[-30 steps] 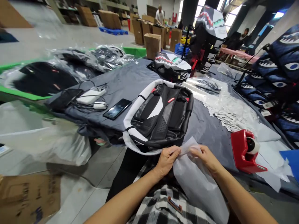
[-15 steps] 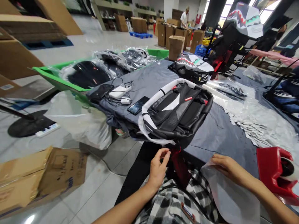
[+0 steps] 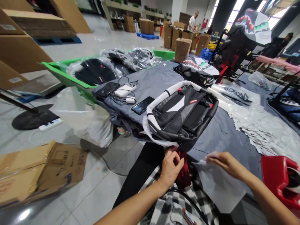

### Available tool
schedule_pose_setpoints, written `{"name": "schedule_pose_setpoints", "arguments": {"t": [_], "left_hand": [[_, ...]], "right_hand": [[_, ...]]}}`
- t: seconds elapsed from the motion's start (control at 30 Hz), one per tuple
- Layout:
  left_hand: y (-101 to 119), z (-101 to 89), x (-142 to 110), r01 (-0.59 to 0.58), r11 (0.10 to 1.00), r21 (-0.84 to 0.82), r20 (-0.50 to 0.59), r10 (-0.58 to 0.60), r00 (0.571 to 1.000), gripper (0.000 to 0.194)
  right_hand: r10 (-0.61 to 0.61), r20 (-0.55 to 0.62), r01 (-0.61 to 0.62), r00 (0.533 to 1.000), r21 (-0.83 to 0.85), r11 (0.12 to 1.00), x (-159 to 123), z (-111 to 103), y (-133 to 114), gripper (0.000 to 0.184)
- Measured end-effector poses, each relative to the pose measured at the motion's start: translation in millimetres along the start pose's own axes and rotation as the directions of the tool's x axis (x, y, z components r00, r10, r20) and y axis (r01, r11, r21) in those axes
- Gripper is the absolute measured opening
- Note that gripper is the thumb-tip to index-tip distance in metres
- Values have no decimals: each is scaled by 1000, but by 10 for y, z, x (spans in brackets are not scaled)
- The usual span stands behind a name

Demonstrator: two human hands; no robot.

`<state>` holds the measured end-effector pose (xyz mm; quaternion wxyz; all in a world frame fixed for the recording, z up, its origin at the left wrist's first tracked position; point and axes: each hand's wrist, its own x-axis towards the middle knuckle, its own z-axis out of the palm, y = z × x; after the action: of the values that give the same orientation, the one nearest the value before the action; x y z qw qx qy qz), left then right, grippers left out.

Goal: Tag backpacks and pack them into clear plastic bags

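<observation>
A black and white backpack (image 3: 182,112) lies on the grey-covered table in front of me, a white strip trailing along its near-left edge. My left hand (image 3: 170,167) is at the backpack's near edge, its fingers curled and partly closed beside a dark red tag (image 3: 184,175) that hangs over my lap. What those fingertips grip, if anything, is hidden. My right hand (image 3: 226,164) pinches the upper edge of a thin, translucent white plastic bag (image 3: 220,187), which hangs down to the right of the tag.
A phone (image 3: 142,105) and a white charger with cables (image 3: 125,90) lie left of the backpack. A red tape dispenser (image 3: 273,175) stands at the right. Behind are another backpack (image 3: 199,68), a green-edged bin (image 3: 53,70) of wrapped bags and a distant person (image 3: 192,22).
My left hand has moved right and closer to the red tag, its fingers reaching to the backpack's near edge. The plastic bag in my right hand has shifted left. The view has turned slightly.
</observation>
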<state>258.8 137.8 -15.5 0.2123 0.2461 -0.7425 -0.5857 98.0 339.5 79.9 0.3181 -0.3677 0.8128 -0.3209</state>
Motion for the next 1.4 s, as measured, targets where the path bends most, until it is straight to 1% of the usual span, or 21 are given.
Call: {"name": "schedule_pose_setpoints", "arguments": {"t": [0.07,0.13,0.17,0.2,0.27,0.37,0.43,0.5,0.57,0.67,0.73,0.8,0.87,0.9,0.97,1.07,1.13,1.17,1.27,1.33,1.4], "left_hand": [[-32,29,5,146,961,-233,30,-143,989,24],[-49,62,19,327,830,-452,131,-301,945,39],[-49,71,22,405,761,-506,209,-348,914,47],[-43,69,20,456,724,-517,283,-358,890,51],[-16,26,-5,451,782,-430,363,-308,880,42],[68,-148,-78,255,937,-240,316,-173,933,33],[153,-311,-124,119,984,-132,238,-86,967,34],[254,-461,-154,-20,999,-30,139,24,990,31],[358,-544,-173,-105,993,47,97,100,990,27],[469,-491,-215,-76,997,-10,204,77,976,29],[474,-369,-251,-117,993,18,294,107,950,29],[414,-229,-267,-316,930,185,361,235,902,24],[316,-105,-246,-535,757,375,449,356,820,19],[266,-56,-224,-607,661,443,499,380,778,19],[189,14,-169,-674,518,527,578,363,731,20],[159,6,-113,-713,433,552,628,346,697,17],[190,-96,-98,-732,449,513,593,431,680,11],[217,-172,-87,-737,460,495,540,501,676,13],[317,-418,4,-711,442,546,284,701,654,13],[376,-525,114,-626,413,661,160,738,656,17],[410,-561,228,-540,389,746,131,710,692,20]], "right_hand": [[-12,100,20,995,-77,997,55,26,-24,50],[-33,140,44,990,-81,996,156,122,-81,50],[-47,131,57,990,-75,996,220,183,-113,51],[-60,103,68,993,-75,995,289,245,-142,52],[-86,4,86,996,-100,991,417,348,-190,51],[-115,-149,84,982,-199,976,496,391,-238,46],[-115,-188,62,975,-269,961,447,341,-258,41],[-90,-149,39,985,-312,949,349,268,-261,36],[-59,-49,41,997,-312,949,266,234,-241,35],[-55,93,73,994,-212,974,293,348,-184,45],[-66,54,70,996,-87,994,429,508,-157,50],[-26,-97,32,995,62,998,599,670,-164,52],[46,-233,-2,971,188,982,730,794,-212,53],[69,-280,-5,958,223,975,765,840,-249,53],[63,-322,16,945,236,972,775,913,-334,52],[36,-386,40,922,187,982,717,1008,-448,43],[53,-448,23,892,163,986,697,1064,-487,35],[60,-479,17,876,154,988,700,1086,-494,31],[43,-525,39,850,144,989,740,1123,-487,25],[17,-546,68,838,136,988,766,1128,-476,24],[-5,-565,90,825,123,988,779,1128,-469,23]]}}
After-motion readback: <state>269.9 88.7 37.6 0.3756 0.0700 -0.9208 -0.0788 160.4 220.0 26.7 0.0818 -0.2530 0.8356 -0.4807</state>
